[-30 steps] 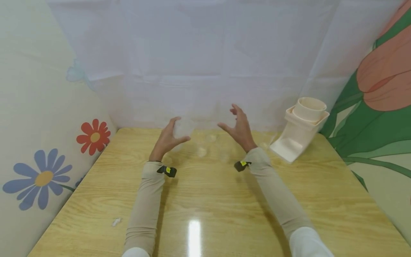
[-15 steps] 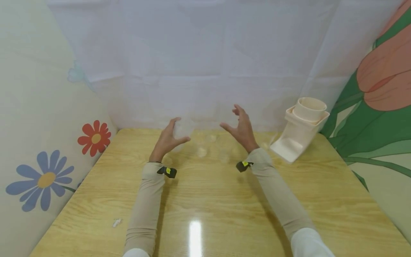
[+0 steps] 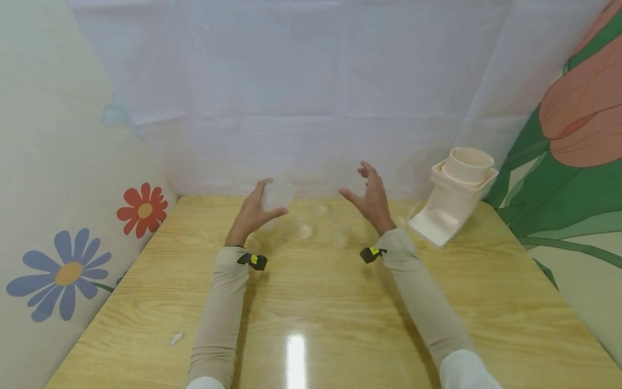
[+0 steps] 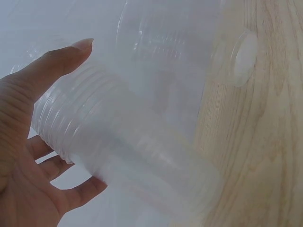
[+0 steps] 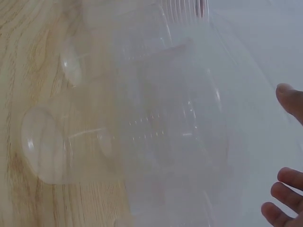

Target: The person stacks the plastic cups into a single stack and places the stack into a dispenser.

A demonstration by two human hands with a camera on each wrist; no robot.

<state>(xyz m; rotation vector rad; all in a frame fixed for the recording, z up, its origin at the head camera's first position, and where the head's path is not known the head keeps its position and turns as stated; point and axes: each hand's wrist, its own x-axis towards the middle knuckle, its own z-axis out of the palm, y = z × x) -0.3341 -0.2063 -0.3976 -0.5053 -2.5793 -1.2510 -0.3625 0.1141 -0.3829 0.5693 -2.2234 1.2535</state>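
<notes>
My left hand (image 3: 252, 210) grips a stack of nested clear plastic cups (image 4: 80, 113), thumb on one side and fingers on the other, round the ridged rims. The stack's lower end tapers toward the wooden table in the left wrist view. In the head view the stack is a pale haze beside the thumb. My right hand (image 3: 371, 200) holds nothing; its thumb and fingers are spread apart, above and behind a clear cup (image 5: 45, 146) standing on the table. Another clear cup (image 3: 305, 231) stands between the two hands, its walls barely visible.
A cream plastic holder (image 3: 444, 194) with a round collar stands at the back right, beside the right forearm. A small white scrap (image 3: 176, 337) lies at front left. White sheeting (image 3: 272, 81) hangs behind the wooden table (image 3: 311, 292).
My right hand has drifted slightly to the right and toward me, still spread. My left hand keeps its grip on the cup stack in nearly the same place.
</notes>
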